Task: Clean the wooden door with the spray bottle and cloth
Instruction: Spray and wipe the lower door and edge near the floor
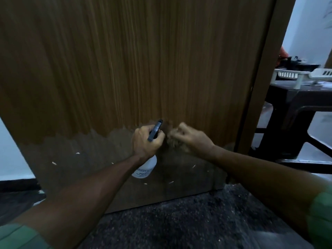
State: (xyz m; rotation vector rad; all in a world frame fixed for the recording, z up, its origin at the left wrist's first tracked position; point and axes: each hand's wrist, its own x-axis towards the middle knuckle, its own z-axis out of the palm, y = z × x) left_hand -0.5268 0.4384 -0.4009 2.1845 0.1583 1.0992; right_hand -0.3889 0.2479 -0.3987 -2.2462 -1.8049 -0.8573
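Note:
The wooden door (125,60) fills most of the view; its brown veneer is worn away along the lower part, leaving a dull grey patch. My left hand (145,142) grips the neck of a white spray bottle (146,168) with a dark trigger head, its nozzle pointing at the door. Just to the right, my right hand (190,139) clutches a brownish cloth (175,141) bunched against the door; the cloth is blurred.
The door's edge (260,87) runs down the right side. Beyond it stands a dark plastic table (294,97) carrying a white basket (296,74). A dark speckled floor (179,221) lies below the door, with a pale wall (10,159) at the left.

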